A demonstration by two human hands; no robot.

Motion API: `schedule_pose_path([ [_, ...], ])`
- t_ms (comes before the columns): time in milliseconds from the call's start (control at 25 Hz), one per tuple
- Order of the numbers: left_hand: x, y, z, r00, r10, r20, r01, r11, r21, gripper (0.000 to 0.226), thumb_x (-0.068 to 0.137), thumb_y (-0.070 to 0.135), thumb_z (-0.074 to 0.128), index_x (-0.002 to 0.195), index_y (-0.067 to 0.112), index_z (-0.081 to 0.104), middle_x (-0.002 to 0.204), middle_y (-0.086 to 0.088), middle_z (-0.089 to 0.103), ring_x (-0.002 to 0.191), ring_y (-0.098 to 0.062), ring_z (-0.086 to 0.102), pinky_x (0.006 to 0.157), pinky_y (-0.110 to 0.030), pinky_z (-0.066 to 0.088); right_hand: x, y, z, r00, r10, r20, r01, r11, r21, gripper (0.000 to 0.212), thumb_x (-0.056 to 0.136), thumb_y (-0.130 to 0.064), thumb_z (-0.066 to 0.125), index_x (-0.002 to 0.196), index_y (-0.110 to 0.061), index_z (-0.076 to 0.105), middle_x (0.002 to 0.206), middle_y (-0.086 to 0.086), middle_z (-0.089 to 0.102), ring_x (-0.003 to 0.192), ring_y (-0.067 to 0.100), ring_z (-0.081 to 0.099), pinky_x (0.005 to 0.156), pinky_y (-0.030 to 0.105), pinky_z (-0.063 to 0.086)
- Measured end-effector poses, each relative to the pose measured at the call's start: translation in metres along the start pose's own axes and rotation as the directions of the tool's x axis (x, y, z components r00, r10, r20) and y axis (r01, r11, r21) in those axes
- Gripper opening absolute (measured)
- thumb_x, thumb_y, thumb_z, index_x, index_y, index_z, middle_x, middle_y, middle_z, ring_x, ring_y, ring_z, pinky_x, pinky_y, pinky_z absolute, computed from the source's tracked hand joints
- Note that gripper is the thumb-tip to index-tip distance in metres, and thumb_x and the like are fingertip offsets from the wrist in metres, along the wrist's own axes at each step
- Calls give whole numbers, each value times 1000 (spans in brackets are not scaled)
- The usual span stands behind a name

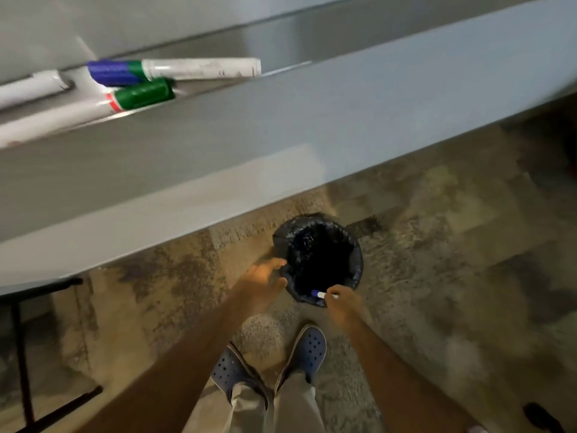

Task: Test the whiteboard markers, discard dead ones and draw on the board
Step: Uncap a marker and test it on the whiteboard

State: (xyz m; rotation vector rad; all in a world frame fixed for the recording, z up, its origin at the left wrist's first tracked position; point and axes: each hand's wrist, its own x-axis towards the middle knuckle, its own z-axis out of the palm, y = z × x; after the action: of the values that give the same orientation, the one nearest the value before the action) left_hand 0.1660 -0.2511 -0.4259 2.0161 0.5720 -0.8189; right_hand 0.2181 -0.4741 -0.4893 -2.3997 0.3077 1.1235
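Note:
My right hand (343, 306) pinches a white marker with a blue cap (321, 294) over the near rim of a small bin lined with a black bag (352, 248) on the floor. My left hand (265, 276) hovers at the bin's left rim, fingers relaxed and holding nothing. Up on the whiteboard's tray (281, 98) lie a blue-capped marker (175, 70), a green-capped marker (93, 107) and a third white marker (31, 89) at the left edge.
The grey tray ledge runs across the upper half of the view. The board's black stand legs (25, 354) are at the lower left. My feet in blue clogs (309, 351) stand just behind the bin on a mottled floor. A dark object (543, 417) lies at the bottom right.

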Motion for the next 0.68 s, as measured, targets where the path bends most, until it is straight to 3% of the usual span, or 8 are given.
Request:
schedule_pose_path([
  [80, 13, 0, 8, 999, 9, -39, -8, 1000, 20, 50, 101, 44, 50, 149, 34, 40, 145, -2, 46, 125, -26, 54, 99, -34, 44, 16, 1, 9, 1000, -8, 26, 6, 997, 71, 26, 97, -27, 54, 121, -19, 64, 118, 7, 63, 92, 20, 56, 74, 35, 47],
  [200, 15, 1, 8, 996, 72, -47, -70, 996, 57, 56, 102, 36, 52, 154, 27, 33, 158, -3, 36, 124, -32, 56, 106, -34, 40, 20, -10, 12, 993, -64, 94, 44, 979, 201, 40, 98, -31, 54, 138, -30, 52, 132, -1, 56, 106, 16, 53, 87, 36, 47],
  [280, -1, 9, -1, 997, 76, -28, -74, 996, 57, 62, 100, 46, 49, 156, 27, 29, 162, 0, 30, 130, -31, 51, 110, -31, 34, 11, -23, 7, 992, -78, 95, 54, 970, 238, 42, 97, -30, 56, 139, -30, 51, 133, -3, 57, 110, 15, 56, 94, 40, 50],
  [400, -37, 31, -27, 996, 88, -23, -86, 992, 88, 80, 89, 67, 35, 158, 29, 23, 164, 6, 21, 147, -18, 26, 114, -26, 20, -26, -50, -13, 984, -163, 69, 141, 957, 254, 40, 96, -27, 59, 136, -25, 56, 128, -2, 61, 113, 18, 60, 96, 42, 52],
  [520, -75, 53, -60, 992, 122, -36, -116, 982, 151, 65, 101, 50, 44, 158, 27, 22, 164, 3, 22, 150, -20, 22, 120, -36, 18, -76, -85, -40, 932, -362, 16, 348, 907, 235, 34, 95, -18, 64, 129, -13, 62, 119, 6, 67, 111, 20, 63, 98, 43, 52],
  [680, -155, 94, -112, 976, 181, -119, -162, 975, 150, 59, 101, 37, 53, 154, 21, 33, 158, -1, 37, 144, -22, 37, 117, -39, 29, -159, -150, -91, 870, -482, 106, 465, 872, 152, 30, 97, -23, 60, 126, -20, 65, 117, -1, 69, 104, 13, 64, 95, 33, 53],
])
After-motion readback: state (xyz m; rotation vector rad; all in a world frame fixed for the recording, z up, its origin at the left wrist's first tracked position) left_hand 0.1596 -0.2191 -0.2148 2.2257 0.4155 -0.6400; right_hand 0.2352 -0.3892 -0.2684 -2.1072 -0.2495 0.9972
